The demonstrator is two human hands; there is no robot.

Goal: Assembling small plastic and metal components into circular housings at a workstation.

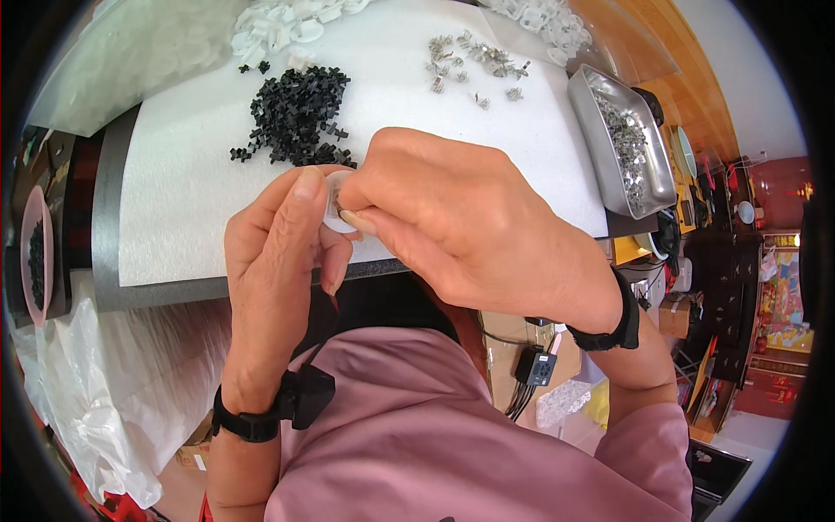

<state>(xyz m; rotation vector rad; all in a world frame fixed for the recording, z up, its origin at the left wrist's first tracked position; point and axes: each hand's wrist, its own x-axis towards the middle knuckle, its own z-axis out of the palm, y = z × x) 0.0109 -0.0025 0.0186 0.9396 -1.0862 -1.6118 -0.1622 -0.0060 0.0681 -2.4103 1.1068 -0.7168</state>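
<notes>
Above the near edge of the table, my left hand (271, 233) grips a small round white plastic piece (330, 214) between thumb and fingers. My right hand (474, 213) is closed, its thumb and index finger pinched together against the face of that piece. Whatever lies between those right fingertips is mostly hidden. Just beyond my left fingers, a heap of small black cross-shaped plastic parts (297, 109) lies on a white foam sheet (187, 187). Farther right on the sheet, small metal clips (494, 61) are scattered.
A metal tray (581, 96) of small metal parts stands at the right edge. White plastic pieces (291, 22) are piled at the back, with another pile (548, 26) back right. A pink bowl (45, 270) holds black parts at far left, above a white plastic bag (96, 365).
</notes>
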